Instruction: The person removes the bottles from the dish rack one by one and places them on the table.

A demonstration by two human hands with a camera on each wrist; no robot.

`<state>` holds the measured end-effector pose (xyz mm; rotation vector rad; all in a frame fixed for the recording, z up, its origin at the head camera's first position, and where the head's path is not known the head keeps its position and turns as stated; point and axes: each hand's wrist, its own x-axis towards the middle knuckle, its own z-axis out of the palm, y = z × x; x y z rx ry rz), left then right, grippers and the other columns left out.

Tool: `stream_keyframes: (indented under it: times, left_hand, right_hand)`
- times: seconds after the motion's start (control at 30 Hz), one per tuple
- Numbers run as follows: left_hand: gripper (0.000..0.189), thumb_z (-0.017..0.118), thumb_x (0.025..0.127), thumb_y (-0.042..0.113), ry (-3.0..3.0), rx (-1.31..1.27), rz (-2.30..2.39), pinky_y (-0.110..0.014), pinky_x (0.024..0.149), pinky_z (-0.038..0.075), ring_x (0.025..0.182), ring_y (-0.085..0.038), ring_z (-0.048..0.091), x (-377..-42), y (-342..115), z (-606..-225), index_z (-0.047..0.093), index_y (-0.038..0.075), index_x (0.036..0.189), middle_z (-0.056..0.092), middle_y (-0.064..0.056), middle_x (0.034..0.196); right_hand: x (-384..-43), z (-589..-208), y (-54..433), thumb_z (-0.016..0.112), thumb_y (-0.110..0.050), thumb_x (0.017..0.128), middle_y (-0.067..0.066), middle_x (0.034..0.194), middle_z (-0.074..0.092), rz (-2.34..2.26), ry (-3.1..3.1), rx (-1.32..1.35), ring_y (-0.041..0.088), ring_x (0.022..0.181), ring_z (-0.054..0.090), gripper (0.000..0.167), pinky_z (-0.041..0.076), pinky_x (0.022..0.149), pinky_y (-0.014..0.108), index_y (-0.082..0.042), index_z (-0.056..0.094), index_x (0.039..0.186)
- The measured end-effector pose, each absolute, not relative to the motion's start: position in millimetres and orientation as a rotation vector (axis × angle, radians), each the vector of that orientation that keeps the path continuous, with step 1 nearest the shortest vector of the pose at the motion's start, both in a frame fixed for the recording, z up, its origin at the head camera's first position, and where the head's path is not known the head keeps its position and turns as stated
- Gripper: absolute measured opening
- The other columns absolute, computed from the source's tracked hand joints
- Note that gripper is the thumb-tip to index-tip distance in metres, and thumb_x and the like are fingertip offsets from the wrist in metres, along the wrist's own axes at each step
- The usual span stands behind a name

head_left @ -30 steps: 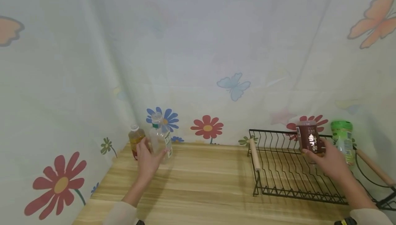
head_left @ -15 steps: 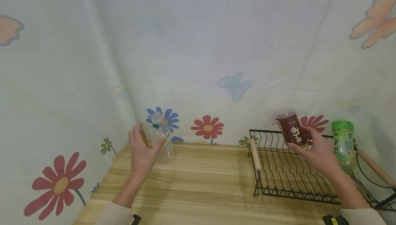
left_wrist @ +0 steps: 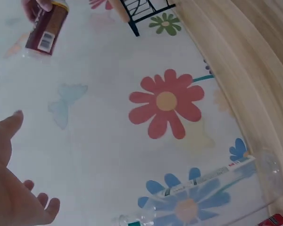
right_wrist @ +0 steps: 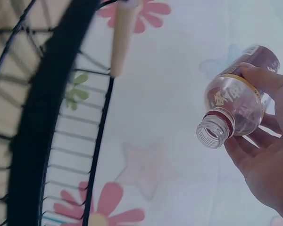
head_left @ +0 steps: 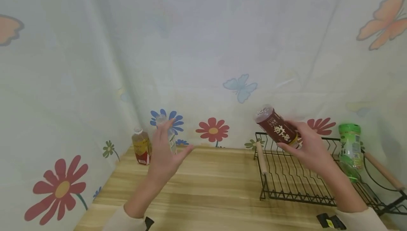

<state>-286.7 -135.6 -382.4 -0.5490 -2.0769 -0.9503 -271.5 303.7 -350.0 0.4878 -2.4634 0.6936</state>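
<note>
My right hand (head_left: 310, 148) grips a clear plastic bottle with a dark red label (head_left: 276, 128), tilted in the air above the rack's left side. Its base points up and left. In the right wrist view the uncapped neck (right_wrist: 214, 129) shows beside my fingers. My left hand (head_left: 163, 158) is raised with fingers spread and thumb out, holding nothing. Behind it stands a clear bottle (head_left: 172, 142), partly hidden by the hand in the head view; the left wrist view shows more of this clear bottle (left_wrist: 212, 193). A bottle with a yellow and red label (head_left: 142, 148) stands to its left.
A black wire dish rack (head_left: 302, 179) with wooden handles stands on the right of the wood-grain table (head_left: 210, 188). A green bottle (head_left: 351, 146) stands in its right part. Flower-printed cloth (head_left: 213, 47) rises behind and to the left.
My right hand has carried the red-labelled bottle leftward from beside the green one, tipping it over. My left hand has moved from the two left bottles rightward, its fingers opening out.
</note>
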Motion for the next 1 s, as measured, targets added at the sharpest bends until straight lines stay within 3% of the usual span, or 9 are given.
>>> stream_keyframes:
  times: [0.1, 0.3, 0.6, 0.8, 1.0]
  left_hand:
    - [0.104, 0.097, 0.079, 0.034, -2.146, -0.679, -0.876, -0.053, 0.119, 0.039, 0.146, -0.027, 0.04, -287.6, -122.2, -380.3, 0.037, 0.017, 0.163, 0.044, -0.005, 0.158]
    - [0.104, 0.095, 0.08, 0.04, -2.217, -0.928, -0.715, -0.044, 0.115, 0.047, 0.147, -0.024, 0.04, -292.3, -96.2, -365.4, 0.035, 0.02, 0.164, 0.041, -0.002, 0.161]
    - [0.101, 0.097, 0.078, 0.032, -2.081, -1.144, -0.641, -0.039, 0.124, 0.034, 0.148, -0.027, 0.039, -300.5, -59.0, -348.4, 0.041, 0.01, 0.159, 0.045, -0.008, 0.158]
    - [0.101, 0.097, 0.079, 0.038, -2.064, -1.177, -0.5, -0.036, 0.126, 0.029, 0.149, -0.027, 0.04, -302.4, -42.5, -347.1, 0.042, 0.01, 0.159, 0.048, -0.007, 0.157]
    - [0.095, 0.095, 0.079, 0.043, -2.147, -1.185, -0.369, -0.038, 0.125, 0.033, 0.146, -0.027, 0.045, -302.4, -36.0, -349.4, 0.048, 0.01, 0.155, 0.052, -0.005, 0.154]
  right_hand:
    - [-270.6, -345.6, 294.8, 0.089, -0.021, 0.089, 0.022, 0.138, 0.06, 0.699, -2.434, 0.527, 0.042, 0.114, 0.063, 0.077, 0.057, 0.081, 0.064, -0.007, 0.048, 0.153]
    - [-271.9, -341.6, 280.1, 0.09, -0.019, 0.087, 0.02, 0.135, 0.062, 0.643, -2.424, 0.565, 0.04, 0.115, 0.064, 0.076, 0.059, 0.082, 0.062, -0.005, 0.05, 0.15]
    - [-274.2, -343.6, 256.0, 0.092, -0.013, 0.084, 0.018, 0.136, 0.06, 0.595, -2.473, 0.634, 0.037, 0.12, 0.06, 0.075, 0.059, 0.089, 0.06, -0.004, 0.053, 0.147]
    - [-274.3, -349.3, 239.0, 0.094, -0.014, 0.082, 0.017, 0.14, 0.06, 0.529, -2.45, 0.779, 0.039, 0.125, 0.059, 0.075, 0.058, 0.093, 0.059, -0.005, 0.057, 0.146]
    - [-273.4, -349.1, 226.0, 0.093, -0.017, 0.084, 0.014, 0.141, 0.06, 0.486, -2.478, 0.859, 0.036, 0.126, 0.061, 0.073, 0.058, 0.095, 0.056, -0.005, 0.058, 0.146]
